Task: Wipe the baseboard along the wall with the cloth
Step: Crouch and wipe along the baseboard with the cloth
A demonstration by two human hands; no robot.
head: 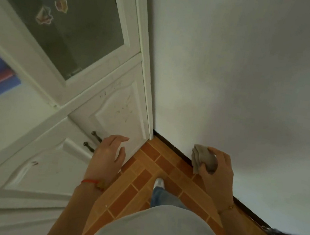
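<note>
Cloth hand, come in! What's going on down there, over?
Right hand grips the cloth, held above the dark baseboard, not on it yet. Left hand open, near the white cabinet. Nothing in the way.

The cloth is soft grey fabric, all crumpled, and the wall beside it is painted white, flat and not shiny. The baseboard is a dark strip, and the floor is smooth orange and brown tiles with a little shine. The cabinet looks like white painted wood with some scuffs, dark metal handles and a cloudy glass pane.
</note>
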